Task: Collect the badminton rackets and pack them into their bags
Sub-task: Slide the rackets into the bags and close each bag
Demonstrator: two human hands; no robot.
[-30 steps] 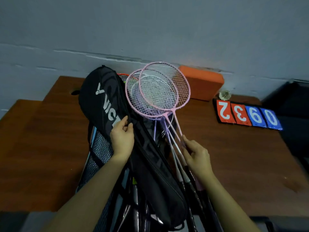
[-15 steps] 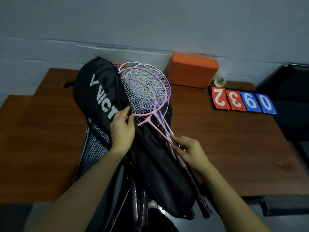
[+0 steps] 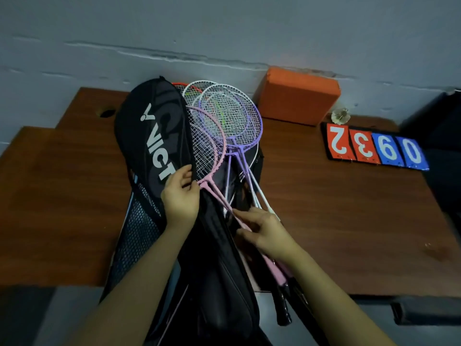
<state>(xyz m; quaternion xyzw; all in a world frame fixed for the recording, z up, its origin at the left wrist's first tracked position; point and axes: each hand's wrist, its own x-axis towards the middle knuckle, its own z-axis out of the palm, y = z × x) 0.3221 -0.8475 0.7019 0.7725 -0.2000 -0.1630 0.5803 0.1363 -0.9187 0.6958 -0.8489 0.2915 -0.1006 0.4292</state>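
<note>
A black racket bag [image 3: 152, 131] with white lettering lies on the brown table [image 3: 62, 201], its flap lifted. My left hand [image 3: 180, 196] grips the flap's edge. A pink racket [image 3: 208, 151] lies half under the flap, its head partly hidden. My right hand [image 3: 264, 231] pinches the pink racket's shaft. A purple racket [image 3: 239, 126] and white rackets [image 3: 199, 87] lie stacked in the open bag beside it. Black handles [image 3: 283, 310] stick out over the table's front edge.
A mesh racket cover [image 3: 136, 236] lies under the bag on the left. An orange block [image 3: 296, 96] stands against the wall, a shuttlecock [image 3: 340, 116] beside it. Number cards [image 3: 374, 148] lie at the right. A dark chair [image 3: 439, 136] is at the far right.
The pink rackets have come down from above the bag and slid under the lifted flap. My right hand moved down with the shafts. My left hand kept its hold on the flap.
</note>
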